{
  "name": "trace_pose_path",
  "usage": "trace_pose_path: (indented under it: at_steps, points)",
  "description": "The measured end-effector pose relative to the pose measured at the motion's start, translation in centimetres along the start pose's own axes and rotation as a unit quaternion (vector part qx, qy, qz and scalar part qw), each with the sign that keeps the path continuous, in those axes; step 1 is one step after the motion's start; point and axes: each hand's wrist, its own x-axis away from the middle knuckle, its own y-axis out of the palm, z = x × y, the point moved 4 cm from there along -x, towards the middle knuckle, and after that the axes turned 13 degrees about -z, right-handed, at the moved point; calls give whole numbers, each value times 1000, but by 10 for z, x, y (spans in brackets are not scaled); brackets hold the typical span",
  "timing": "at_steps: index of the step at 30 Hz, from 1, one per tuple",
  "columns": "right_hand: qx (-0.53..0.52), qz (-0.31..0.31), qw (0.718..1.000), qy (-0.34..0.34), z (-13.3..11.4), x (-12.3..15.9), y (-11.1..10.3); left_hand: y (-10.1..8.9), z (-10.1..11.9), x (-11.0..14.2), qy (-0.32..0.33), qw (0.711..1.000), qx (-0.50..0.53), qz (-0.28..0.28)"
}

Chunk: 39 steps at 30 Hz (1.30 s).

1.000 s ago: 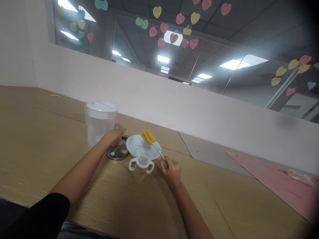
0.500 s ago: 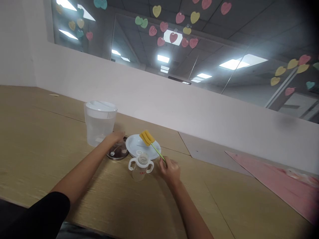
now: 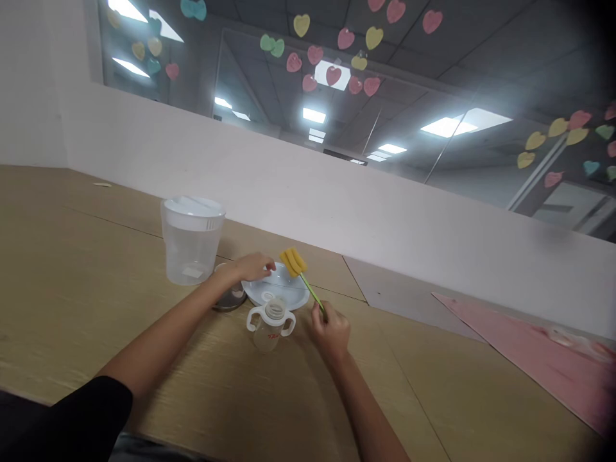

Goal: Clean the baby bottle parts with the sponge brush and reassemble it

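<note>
My right hand (image 3: 330, 330) is closed round the green handle of a bottle brush (image 3: 302, 277) whose yellow sponge head points up and left over a white plate (image 3: 289, 296). My left hand (image 3: 253, 265) reaches over the plate's near-left rim, fingers curled; what they pinch is too small to make out. A clear baby bottle with two white handles (image 3: 269, 321) stands open-topped between my hands, in front of the plate. A round metal lid (image 3: 230, 298) lies just left of the plate, partly under my left wrist.
A clear plastic jug with a white lid (image 3: 191, 239) stands at the back left on the wooden table (image 3: 72, 289). A pink mat (image 3: 534, 353) lies at the right. A low white wall (image 3: 337, 199) runs along the table's far edge.
My left hand has moved right, from the metal lid to over the plate's rim. The brush head has shifted slightly right and up. The bottle has stayed put.
</note>
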Motion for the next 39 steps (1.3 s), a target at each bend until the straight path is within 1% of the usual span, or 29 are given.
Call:
trace_pose_path:
  at_steps: [3, 6, 10, 15, 18, 21, 23, 27, 29, 32, 34, 37, 39]
  points:
    - [10, 1, 1000, -12, -1, 0, 0, 20, 26, -6, 54, 998, 17, -28]
    - [7, 5, 1000, -12, 0, 0, 0, 37, 38, -10, 89, 995, 31, -45]
    - [-5, 0, 1000, -3, 1, -1, 1, 43, 37, -10, 98, 994, 45, -22]
    - [-2, -8, 1000, 9, 1, -1, 1, 44, 32, -14, 84, 994, 69, 0]
    - [-11, -15, 1000, 13, 2, -1, 0, 38, 30, -15, 66, 993, 90, 31]
    - [-29, -18, 999, 30, 3, -1, 0, 23, 29, -10, 58, 989, 117, 68]
    - [-39, -20, 998, 44, 3, -1, 0, 11, 27, -5, 62, 985, 135, 90]
    - [-44, -12, 996, 75, 5, -3, -2, -12, 26, 7, 91, 970, 192, 120]
    - [-43, -4, 994, 100, 7, -3, -3, -20, 26, 13, 94, 963, 212, 135]
    - [-46, -1, 991, 124, 10, -3, -4, -28, 28, 20, 81, 959, 221, 156]
    - [-43, 1, 993, 112, 8, -2, -4, -29, 30, 22, 79, 956, 230, 162]
    - [-29, -6, 997, 66, 3, -2, -3, -30, 33, 21, 81, 953, 233, 176]
    - [-20, -13, 999, 47, 0, -2, -2, -30, 33, 19, 80, 950, 233, 189]
